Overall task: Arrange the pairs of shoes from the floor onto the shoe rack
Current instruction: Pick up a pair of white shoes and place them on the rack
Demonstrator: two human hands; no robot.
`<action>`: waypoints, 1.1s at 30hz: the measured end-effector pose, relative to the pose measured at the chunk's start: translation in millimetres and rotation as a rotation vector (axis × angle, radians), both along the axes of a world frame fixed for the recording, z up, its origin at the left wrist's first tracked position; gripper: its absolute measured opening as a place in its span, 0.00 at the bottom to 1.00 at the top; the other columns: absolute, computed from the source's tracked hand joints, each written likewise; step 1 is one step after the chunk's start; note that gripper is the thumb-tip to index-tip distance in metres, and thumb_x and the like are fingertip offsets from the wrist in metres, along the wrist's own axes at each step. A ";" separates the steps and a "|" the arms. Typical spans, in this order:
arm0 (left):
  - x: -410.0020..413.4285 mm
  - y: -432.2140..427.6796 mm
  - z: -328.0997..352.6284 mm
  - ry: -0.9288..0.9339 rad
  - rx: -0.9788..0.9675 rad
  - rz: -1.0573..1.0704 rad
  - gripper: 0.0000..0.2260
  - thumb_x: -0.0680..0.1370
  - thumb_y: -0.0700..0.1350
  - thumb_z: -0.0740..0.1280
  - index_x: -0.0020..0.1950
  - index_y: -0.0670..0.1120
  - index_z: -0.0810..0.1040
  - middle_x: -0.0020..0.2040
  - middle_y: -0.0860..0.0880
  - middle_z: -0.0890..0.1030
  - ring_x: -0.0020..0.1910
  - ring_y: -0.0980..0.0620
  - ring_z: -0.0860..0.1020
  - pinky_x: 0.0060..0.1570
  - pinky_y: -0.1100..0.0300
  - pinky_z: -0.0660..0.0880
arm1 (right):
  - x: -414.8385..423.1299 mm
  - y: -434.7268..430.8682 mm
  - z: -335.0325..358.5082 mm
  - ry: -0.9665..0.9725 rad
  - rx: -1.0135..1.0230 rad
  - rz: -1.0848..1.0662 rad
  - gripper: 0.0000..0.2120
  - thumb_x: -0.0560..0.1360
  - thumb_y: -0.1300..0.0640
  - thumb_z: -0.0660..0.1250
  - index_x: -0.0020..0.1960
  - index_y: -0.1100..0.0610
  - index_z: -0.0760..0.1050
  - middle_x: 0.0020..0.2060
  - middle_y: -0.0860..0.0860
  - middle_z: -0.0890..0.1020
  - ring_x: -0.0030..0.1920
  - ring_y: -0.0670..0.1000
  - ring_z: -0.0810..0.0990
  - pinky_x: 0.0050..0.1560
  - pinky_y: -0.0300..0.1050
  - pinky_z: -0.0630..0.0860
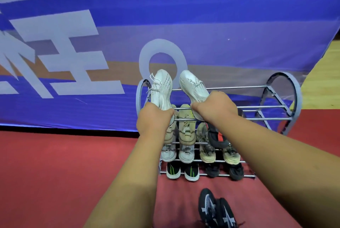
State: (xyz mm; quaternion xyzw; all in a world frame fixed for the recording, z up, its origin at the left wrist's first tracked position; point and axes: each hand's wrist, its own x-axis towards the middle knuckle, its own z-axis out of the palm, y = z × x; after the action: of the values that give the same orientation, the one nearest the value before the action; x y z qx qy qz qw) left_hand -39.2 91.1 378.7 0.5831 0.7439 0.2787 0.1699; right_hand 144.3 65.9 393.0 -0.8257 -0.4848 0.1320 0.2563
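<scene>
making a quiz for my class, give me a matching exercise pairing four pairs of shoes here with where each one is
Shoes
1. white sneakers
2. black pair with white pattern
3. black pair with green stripes
4. beige pair

Places
A. lowest tier of the shoe rack, left side
B. held over the top tier, one in the left hand, one in the right hand
C. red floor before the rack
D. second tier from the top, left side

Pairs: 1-B, 2-C, 3-A, 4-D
</scene>
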 end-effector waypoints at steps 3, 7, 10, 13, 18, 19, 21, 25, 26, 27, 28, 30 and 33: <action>5.1 19.4 -2.6 0.089 0.061 0.032 0.23 0.67 0.62 0.73 0.51 0.46 0.75 0.41 0.50 0.77 0.38 0.45 0.76 0.34 0.56 0.70 | -8.3 29.7 -11.4 0.020 0.000 -0.015 0.26 0.63 0.38 0.71 0.53 0.55 0.78 0.51 0.54 0.79 0.47 0.59 0.81 0.41 0.47 0.76; 8.9 36.7 -16.1 0.217 0.100 0.019 0.25 0.70 0.63 0.71 0.54 0.45 0.75 0.46 0.48 0.78 0.42 0.44 0.76 0.36 0.54 0.68 | -18.0 56.6 -24.3 0.039 -0.028 -0.042 0.26 0.61 0.43 0.71 0.55 0.55 0.78 0.52 0.55 0.79 0.50 0.60 0.81 0.44 0.48 0.79; 7.7 41.8 -33.2 0.271 0.113 0.005 0.28 0.72 0.67 0.69 0.55 0.45 0.76 0.49 0.47 0.80 0.47 0.43 0.80 0.37 0.53 0.70 | -19.2 67.2 -34.3 0.028 -0.062 -0.053 0.30 0.64 0.43 0.72 0.62 0.55 0.76 0.58 0.56 0.76 0.57 0.62 0.79 0.51 0.51 0.79; 3.9 44.4 -41.6 0.245 0.117 -0.019 0.29 0.72 0.67 0.70 0.58 0.44 0.75 0.52 0.47 0.80 0.51 0.43 0.80 0.38 0.52 0.73 | -18.6 70.6 -43.0 0.065 -0.115 -0.012 0.33 0.68 0.38 0.71 0.67 0.54 0.73 0.63 0.57 0.73 0.61 0.63 0.76 0.52 0.53 0.74; -8.9 48.1 -52.9 0.104 0.013 -0.123 0.29 0.67 0.57 0.77 0.60 0.43 0.73 0.54 0.46 0.79 0.51 0.44 0.79 0.42 0.51 0.79 | -18.2 54.9 -54.0 0.040 -0.142 0.157 0.39 0.66 0.39 0.72 0.72 0.55 0.67 0.65 0.59 0.69 0.66 0.64 0.70 0.58 0.54 0.71; -11.6 48.2 -54.9 0.090 0.014 -0.137 0.27 0.66 0.55 0.77 0.58 0.44 0.73 0.53 0.46 0.79 0.49 0.45 0.79 0.40 0.53 0.78 | -17.4 51.5 -56.5 0.035 -0.135 0.189 0.39 0.66 0.41 0.73 0.71 0.56 0.66 0.65 0.59 0.68 0.66 0.64 0.69 0.58 0.54 0.71; -14.6 48.2 -57.4 0.071 0.045 -0.146 0.24 0.67 0.55 0.77 0.56 0.46 0.74 0.52 0.48 0.79 0.46 0.46 0.79 0.36 0.56 0.74 | -15.1 45.8 -60.6 0.043 -0.072 0.212 0.36 0.64 0.42 0.74 0.67 0.56 0.69 0.61 0.58 0.70 0.63 0.63 0.71 0.59 0.53 0.74; -11.5 47.7 -64.0 0.076 0.131 -0.154 0.26 0.70 0.57 0.77 0.60 0.44 0.74 0.56 0.47 0.78 0.53 0.44 0.79 0.44 0.51 0.78 | -18.9 41.4 -67.2 0.127 0.084 0.226 0.30 0.61 0.39 0.75 0.56 0.54 0.75 0.52 0.55 0.75 0.48 0.57 0.79 0.43 0.46 0.76; -10.0 47.4 -66.6 0.079 0.136 -0.158 0.28 0.71 0.57 0.77 0.62 0.43 0.73 0.59 0.46 0.78 0.56 0.43 0.78 0.49 0.49 0.79 | -21.3 40.6 -69.7 0.121 0.087 0.244 0.30 0.61 0.38 0.75 0.55 0.54 0.75 0.51 0.54 0.75 0.47 0.57 0.79 0.43 0.47 0.76; -8.8 46.7 -68.6 0.083 0.138 -0.161 0.29 0.72 0.57 0.77 0.64 0.43 0.72 0.61 0.45 0.77 0.59 0.43 0.77 0.53 0.47 0.78 | -23.3 39.6 -72.7 0.115 0.095 0.249 0.30 0.61 0.37 0.75 0.55 0.54 0.75 0.51 0.54 0.76 0.47 0.57 0.79 0.44 0.48 0.78; -8.0 46.6 -70.5 0.086 0.141 -0.159 0.30 0.73 0.57 0.77 0.66 0.42 0.71 0.63 0.44 0.76 0.61 0.42 0.76 0.56 0.46 0.78 | -24.8 38.6 -75.9 0.111 0.116 0.246 0.30 0.61 0.36 0.74 0.54 0.54 0.75 0.51 0.54 0.76 0.47 0.57 0.80 0.46 0.50 0.80; -7.9 46.2 -71.8 0.089 0.131 -0.158 0.31 0.73 0.56 0.77 0.68 0.42 0.70 0.65 0.44 0.74 0.64 0.42 0.75 0.59 0.44 0.77 | -25.4 36.0 -82.8 0.085 0.157 0.237 0.30 0.62 0.34 0.74 0.54 0.54 0.75 0.50 0.53 0.76 0.49 0.57 0.79 0.49 0.54 0.80; -10.0 42.6 -69.8 0.100 0.090 -0.192 0.30 0.72 0.52 0.77 0.68 0.42 0.68 0.66 0.43 0.72 0.64 0.42 0.74 0.58 0.46 0.77 | -23.3 31.2 -89.4 0.050 0.190 0.267 0.31 0.65 0.34 0.76 0.56 0.53 0.73 0.51 0.53 0.76 0.54 0.57 0.76 0.55 0.55 0.78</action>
State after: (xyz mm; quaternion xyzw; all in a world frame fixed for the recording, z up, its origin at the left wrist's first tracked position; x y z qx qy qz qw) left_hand -49.2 133.7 308.9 0.6719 0.6789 0.2647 0.1322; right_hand 121.0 97.1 303.6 -0.7226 -0.5940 0.1389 0.3252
